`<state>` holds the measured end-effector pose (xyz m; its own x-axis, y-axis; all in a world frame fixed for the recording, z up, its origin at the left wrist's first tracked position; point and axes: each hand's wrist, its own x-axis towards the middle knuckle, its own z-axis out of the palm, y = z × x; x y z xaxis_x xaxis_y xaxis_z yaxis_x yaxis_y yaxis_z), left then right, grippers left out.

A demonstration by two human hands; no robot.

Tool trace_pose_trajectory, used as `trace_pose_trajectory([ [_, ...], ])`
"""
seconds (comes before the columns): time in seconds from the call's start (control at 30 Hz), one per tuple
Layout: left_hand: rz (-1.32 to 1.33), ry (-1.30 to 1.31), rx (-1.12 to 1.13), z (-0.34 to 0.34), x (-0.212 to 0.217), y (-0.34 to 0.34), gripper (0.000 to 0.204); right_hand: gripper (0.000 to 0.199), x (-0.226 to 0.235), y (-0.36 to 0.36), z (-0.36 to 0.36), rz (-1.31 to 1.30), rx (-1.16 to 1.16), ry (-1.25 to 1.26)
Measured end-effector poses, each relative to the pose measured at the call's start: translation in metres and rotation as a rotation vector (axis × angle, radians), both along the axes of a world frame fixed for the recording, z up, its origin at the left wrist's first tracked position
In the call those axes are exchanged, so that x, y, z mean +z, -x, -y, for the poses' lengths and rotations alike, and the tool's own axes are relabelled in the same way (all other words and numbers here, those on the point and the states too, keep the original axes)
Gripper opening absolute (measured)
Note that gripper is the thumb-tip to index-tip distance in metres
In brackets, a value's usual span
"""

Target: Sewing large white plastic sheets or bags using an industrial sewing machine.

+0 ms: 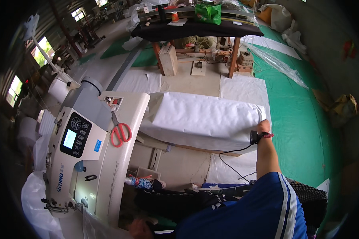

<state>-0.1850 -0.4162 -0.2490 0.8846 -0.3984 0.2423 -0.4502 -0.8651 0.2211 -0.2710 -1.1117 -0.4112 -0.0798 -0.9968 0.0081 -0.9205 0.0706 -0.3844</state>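
Right hand clamped on the white sheet corner, left hand grip unclear near the machine: best pulled taut, edge straight.

The right hand grips the far corner of a white sheet draped over the table. Left of the hand, red scissors lie on the sewing machine.

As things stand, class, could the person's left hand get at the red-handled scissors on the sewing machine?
Probably yes. The left hand sits low by the machine's near end, and the scissors lie loose on top of the sewing machine, with nothing covering them. It would need a long forward reach along the machine.
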Motion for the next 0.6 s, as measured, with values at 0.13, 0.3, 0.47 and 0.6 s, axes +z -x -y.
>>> trace_pose_trajectory([
  [0.13,-0.068,-0.026,-0.004,0.006,-0.012,-0.007,0.021,0.028,0.024,-0.011,-0.009,0.108,0.238,-0.026],
  [0.3,-0.067,0.074,-0.019,0.021,0.021,-0.024,0.015,0.037,0.043,-0.036,-0.038,0.775,0.797,-0.529],
  [0.47,-0.130,0.221,-0.081,0.063,0.049,-0.048,0.019,0.081,0.002,-0.094,-0.048,-0.103,0.319,-0.116],
  [0.6,-0.544,0.409,-0.056,0.098,0.040,-0.082,0.040,0.027,-0.011,-0.183,-0.166,0.255,0.778,-0.204],
])
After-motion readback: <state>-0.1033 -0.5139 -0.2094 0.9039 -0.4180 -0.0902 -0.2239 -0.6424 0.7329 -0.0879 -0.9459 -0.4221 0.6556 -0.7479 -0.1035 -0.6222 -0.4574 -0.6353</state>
